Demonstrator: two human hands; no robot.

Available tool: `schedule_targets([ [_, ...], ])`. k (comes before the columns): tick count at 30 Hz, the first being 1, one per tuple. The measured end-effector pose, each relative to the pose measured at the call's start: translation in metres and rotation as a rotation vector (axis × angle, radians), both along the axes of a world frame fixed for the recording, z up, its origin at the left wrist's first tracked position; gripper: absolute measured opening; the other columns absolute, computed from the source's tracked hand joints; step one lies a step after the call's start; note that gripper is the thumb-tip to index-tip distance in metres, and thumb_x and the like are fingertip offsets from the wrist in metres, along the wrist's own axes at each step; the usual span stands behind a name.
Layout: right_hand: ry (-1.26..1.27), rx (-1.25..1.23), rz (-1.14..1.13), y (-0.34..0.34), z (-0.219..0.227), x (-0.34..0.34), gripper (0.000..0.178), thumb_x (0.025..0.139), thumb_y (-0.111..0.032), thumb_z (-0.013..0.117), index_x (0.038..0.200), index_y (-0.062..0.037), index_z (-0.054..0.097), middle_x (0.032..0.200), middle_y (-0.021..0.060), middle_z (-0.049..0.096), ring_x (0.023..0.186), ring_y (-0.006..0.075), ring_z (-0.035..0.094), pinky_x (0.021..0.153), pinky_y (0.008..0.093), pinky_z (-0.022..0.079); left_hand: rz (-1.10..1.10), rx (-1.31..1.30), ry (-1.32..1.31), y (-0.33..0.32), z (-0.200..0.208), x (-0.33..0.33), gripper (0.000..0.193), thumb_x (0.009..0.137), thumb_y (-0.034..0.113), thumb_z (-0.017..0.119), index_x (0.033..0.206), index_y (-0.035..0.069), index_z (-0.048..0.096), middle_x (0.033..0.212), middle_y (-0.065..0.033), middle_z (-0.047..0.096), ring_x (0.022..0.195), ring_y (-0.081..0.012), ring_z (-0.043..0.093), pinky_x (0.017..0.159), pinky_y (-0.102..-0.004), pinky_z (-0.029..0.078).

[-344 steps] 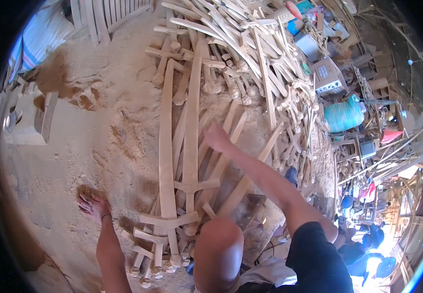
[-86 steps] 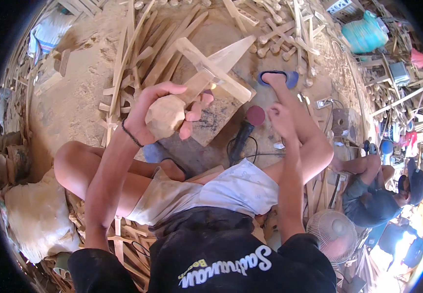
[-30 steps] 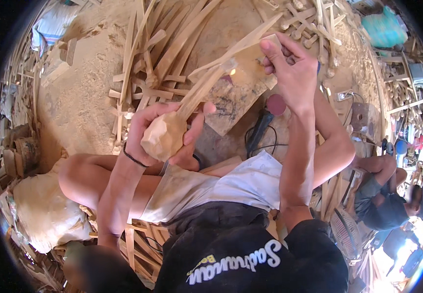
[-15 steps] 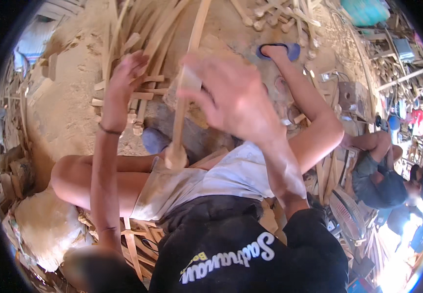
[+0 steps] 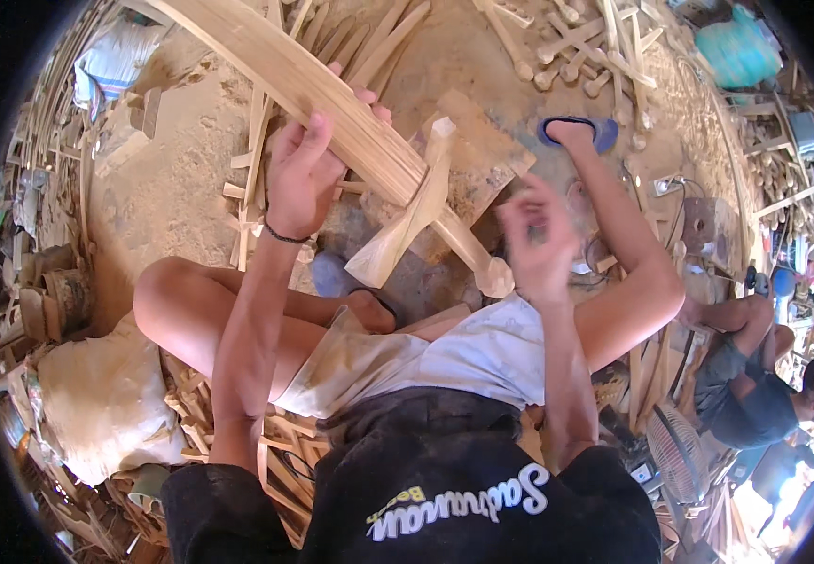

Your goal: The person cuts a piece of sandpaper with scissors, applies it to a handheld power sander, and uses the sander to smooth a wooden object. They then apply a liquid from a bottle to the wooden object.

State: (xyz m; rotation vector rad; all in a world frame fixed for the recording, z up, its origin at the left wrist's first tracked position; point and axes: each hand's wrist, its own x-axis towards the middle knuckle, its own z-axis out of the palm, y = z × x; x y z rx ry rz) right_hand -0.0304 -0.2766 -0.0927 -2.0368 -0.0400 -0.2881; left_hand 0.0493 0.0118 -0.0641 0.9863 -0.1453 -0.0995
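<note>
A wooden sword [image 5: 360, 141] of pale wood lies slantwise before me, its blade running to the upper left. Its angled crossguard [image 5: 412, 226] sits above the short grip, which ends in a faceted pommel [image 5: 493, 278] near my lap. My left hand [image 5: 308, 174] is closed around the blade from below, thumb and fingertips showing along both edges. Just right of the grip, apart from it, is my right hand [image 5: 540, 240]. It is smeared by motion, its fingers loosely bent and apart, with nothing seen in them.
A flat worn board [image 5: 482, 141] lies on the dusty floor beyond the crossguard. Long wooden pieces [image 5: 393, 42] are piled ahead, with more sword-like pieces [image 5: 581, 47] at the upper right. A pale sack [image 5: 106, 404] is at left; a fan [image 5: 678, 451] and another person [image 5: 750, 399] are at right.
The sword has swung from nearly upright to a slant, its blade now toward the upper left. My left hand has taken hold of the blade; my right hand has moved right, away from the sword.
</note>
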Motion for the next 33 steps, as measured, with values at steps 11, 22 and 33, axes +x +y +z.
schedule_targets([
  [11,0.476,-0.031,-0.463,-0.135,-0.21,-0.01,0.019,0.09,-0.007,0.072,0.108,0.0006,0.073,0.102,0.0125,0.076,0.09,0.0201,0.073,0.08,0.0326,0.057,-0.001,0.082,-0.299,0.0,0.02,-0.004,0.084,0.097,0.04,0.072,0.156,-0.004,0.031,0.133,-0.0165,0.057,0.119,-0.0327,0.06,0.108,-0.0511,0.046],
  [22,0.499,-0.11,-0.368,-0.115,-0.224,-0.006,0.014,0.089,-0.01,0.072,0.098,-0.0001,0.075,0.087,0.0117,0.077,0.079,0.0202,0.074,0.075,0.0338,0.057,0.015,0.127,-0.337,-0.007,0.026,-0.005,0.074,0.09,0.015,0.079,0.15,-0.008,0.043,0.139,-0.017,0.057,0.124,-0.0281,0.06,0.108,-0.0471,0.05],
  [33,0.597,-0.46,-0.371,-0.101,-0.204,-0.006,0.024,0.089,-0.025,0.065,0.096,-0.0066,0.078,0.095,0.018,0.076,0.091,0.0355,0.074,0.085,0.0452,0.056,0.068,0.09,-0.368,-0.015,0.013,0.002,0.063,0.101,0.034,0.067,0.145,-0.007,0.049,0.139,-0.0205,0.059,0.128,-0.0331,0.06,0.112,-0.048,0.046],
])
